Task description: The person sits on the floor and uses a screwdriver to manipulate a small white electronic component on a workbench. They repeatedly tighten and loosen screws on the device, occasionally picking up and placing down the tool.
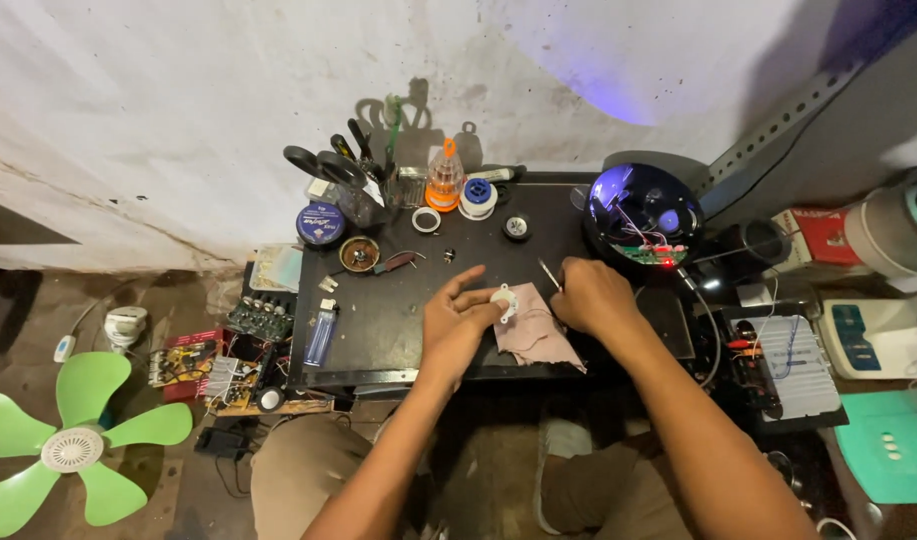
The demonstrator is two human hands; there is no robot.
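head view: one camera, looking straight down at a small dark bench (378,320) against a stained white wall (178,120).
left hand: left hand (456,318) pinches a small white round part (503,301) between thumb and fingertips, fingers closed narrow on it, just at the 9 o'clock edge of a pink cloth (538,335).
right hand: right hand (590,297) closed around a thin metal tool (549,275), tip pointing toward 10 o'clock, close to the white part; can't tell if it touches.
part location: bench centre, held just above or on the cloth corner.
handling (judgement): part looks like light, stiff plastic, small enough to slip or flick away; best held by the rim, as now. Cloth is soft and limp, will slide if pushed.
bench, 12 o'clock: orange-capped clear bottle (444,180), white spool (477,198), jar of scissors and pliers (353,180), blue round tin (321,224).
bench, 9 o'clock: blue lighter (320,335), circuit boards (218,365) off the edge.
bench, 2 o'clock: open dark dome with wiring and a red light (645,215).
surface: matte black, scuffed, cluttered at the rim.
room: dim, bare floor; green fan blade (73,445) at 8 o'clock, teal stool (893,445) at 4 o'clock.
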